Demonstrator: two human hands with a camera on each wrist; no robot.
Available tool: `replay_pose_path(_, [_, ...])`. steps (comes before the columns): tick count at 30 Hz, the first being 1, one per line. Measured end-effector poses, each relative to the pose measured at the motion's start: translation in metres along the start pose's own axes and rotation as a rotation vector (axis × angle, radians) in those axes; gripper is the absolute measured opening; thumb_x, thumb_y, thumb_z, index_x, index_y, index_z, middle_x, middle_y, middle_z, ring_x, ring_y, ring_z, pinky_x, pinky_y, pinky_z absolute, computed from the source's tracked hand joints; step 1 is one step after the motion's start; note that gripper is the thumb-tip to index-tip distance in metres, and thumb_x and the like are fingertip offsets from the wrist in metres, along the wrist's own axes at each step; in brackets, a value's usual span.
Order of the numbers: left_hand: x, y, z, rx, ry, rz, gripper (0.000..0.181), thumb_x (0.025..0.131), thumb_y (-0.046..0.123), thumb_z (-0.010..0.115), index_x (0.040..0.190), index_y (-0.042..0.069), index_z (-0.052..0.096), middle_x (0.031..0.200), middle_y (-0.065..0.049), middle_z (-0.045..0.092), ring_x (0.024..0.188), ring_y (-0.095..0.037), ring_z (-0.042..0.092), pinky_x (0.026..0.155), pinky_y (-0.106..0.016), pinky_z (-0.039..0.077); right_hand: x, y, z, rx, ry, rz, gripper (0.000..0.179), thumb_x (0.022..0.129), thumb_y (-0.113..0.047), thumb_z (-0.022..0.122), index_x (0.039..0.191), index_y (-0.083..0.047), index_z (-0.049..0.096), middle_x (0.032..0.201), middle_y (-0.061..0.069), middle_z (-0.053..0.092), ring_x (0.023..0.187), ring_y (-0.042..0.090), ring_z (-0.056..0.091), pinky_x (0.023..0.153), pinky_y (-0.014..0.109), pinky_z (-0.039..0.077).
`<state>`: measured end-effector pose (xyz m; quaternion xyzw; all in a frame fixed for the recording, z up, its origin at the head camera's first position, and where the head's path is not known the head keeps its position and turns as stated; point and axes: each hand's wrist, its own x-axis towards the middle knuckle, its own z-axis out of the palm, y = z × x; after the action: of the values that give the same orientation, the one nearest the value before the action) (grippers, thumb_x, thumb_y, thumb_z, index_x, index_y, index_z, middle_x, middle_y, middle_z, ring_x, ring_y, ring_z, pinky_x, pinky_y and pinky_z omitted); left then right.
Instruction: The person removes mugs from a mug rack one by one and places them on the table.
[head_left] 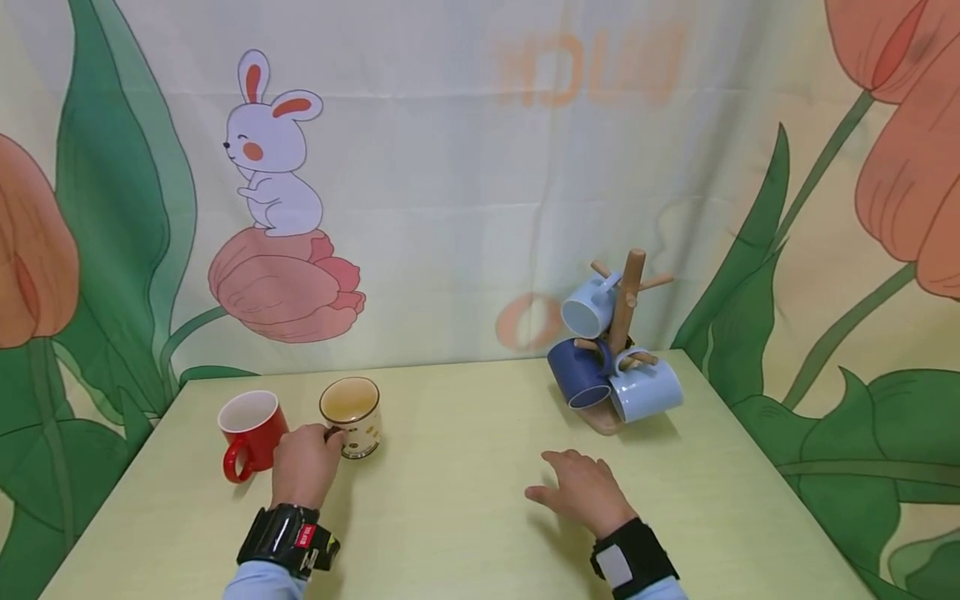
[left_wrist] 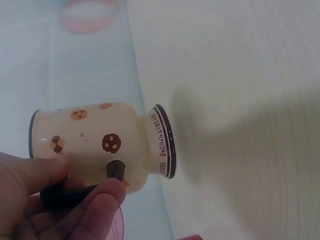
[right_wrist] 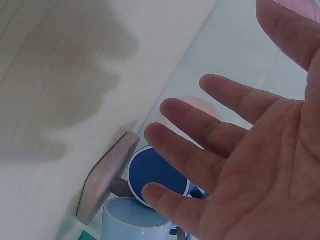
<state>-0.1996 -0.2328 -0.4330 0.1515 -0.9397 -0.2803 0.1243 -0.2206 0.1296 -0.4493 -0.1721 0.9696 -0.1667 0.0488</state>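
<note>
At far left, upright on the surface [head_left: 450, 517], a red mug [head_left: 264, 437], apparently yet to be dealt with. Just beside it, the left hand [head_left: 306, 465], gripping by its dark handle [left_wrist: 57, 200] a cream mug [head_left: 365, 429], presumably the step under way; lifted or resting, hard to tell. Farther right, the right hand [head_left: 588, 496], empty, fingers spread, near a wooden rack [head_left: 633, 271]. Already hanging there, seemingly done: a dark blue mug [head_left: 576, 375], an upper light-blue mug [head_left: 587, 315] and a lower light-blue mug [head_left: 651, 393].

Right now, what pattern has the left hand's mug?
Brown cookies on a cream mug, clearest in the left wrist view.
</note>
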Motion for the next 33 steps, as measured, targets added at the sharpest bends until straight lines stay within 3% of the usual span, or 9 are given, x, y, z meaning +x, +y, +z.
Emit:
replay_pose_path(8, [0.010, -0.019, -0.007, 0.018, 0.067, -0.060, 0.027, 0.096, 0.017, 0.064, 0.091, -0.008, 0.070, 0.059, -0.011, 0.055, 0.059, -0.031, 0.052, 0.054, -0.035, 0.037, 0.000, 0.001, 0.001, 0.015, -0.003, 0.002, 0.060, 0.087, -0.045, 0.073, 0.130, -0.004, 0.062, 0.118, 0.016, 0.066, 0.112, 0.037, 0.059, 0.096, 0.063, 0.039])
replay_pose_path(13, [0.014, -0.027, -0.009, -0.004, 0.121, -0.091, 0.027, 0.095, 0.015, 0.066, 0.094, -0.011, 0.071, 0.073, -0.024, 0.066, 0.064, -0.038, 0.057, 0.061, -0.042, 0.040, 0.000, 0.002, 0.001, 0.023, -0.008, 0.006, 0.060, 0.087, -0.045, 0.073, 0.130, -0.004, 0.062, 0.118, 0.016, 0.065, 0.113, 0.037, 0.059, 0.097, 0.064, 0.038])
replay_pose_path(16, [0.015, -0.031, -0.009, -0.017, 0.148, -0.109, 0.026, 0.094, 0.015, 0.065, 0.092, -0.011, 0.071, 0.076, -0.026, 0.068, 0.065, -0.039, 0.058, 0.061, -0.043, 0.040, 0.000, 0.002, 0.002, 0.025, -0.013, 0.008, 0.060, 0.088, -0.045, 0.072, 0.130, -0.004, 0.062, 0.119, 0.016, 0.065, 0.114, 0.037, 0.059, 0.097, 0.063, 0.038])
replay_pose_path(24, [0.017, -0.034, -0.008, -0.051, 0.120, -0.151, 0.028, 0.095, 0.015, 0.063, 0.088, -0.012, 0.068, 0.058, -0.014, 0.059, 0.058, -0.034, 0.055, 0.058, -0.041, 0.037, -0.001, 0.004, 0.002, 0.041, -0.033, 0.020, 0.060, 0.088, -0.045, 0.072, 0.131, -0.004, 0.061, 0.122, 0.016, 0.064, 0.116, 0.037, 0.057, 0.098, 0.062, 0.037])
replay_pose_path(33, [0.017, -0.038, -0.003, -0.058, 0.125, -0.165, 0.028, 0.096, 0.015, 0.064, 0.092, -0.012, 0.069, 0.067, -0.022, 0.065, 0.060, -0.036, 0.056, 0.058, -0.042, 0.040, 0.000, 0.006, 0.005, 0.060, -0.050, 0.033, 0.060, 0.089, -0.044, 0.071, 0.132, -0.004, 0.060, 0.123, 0.017, 0.063, 0.118, 0.038, 0.056, 0.099, 0.063, 0.036])
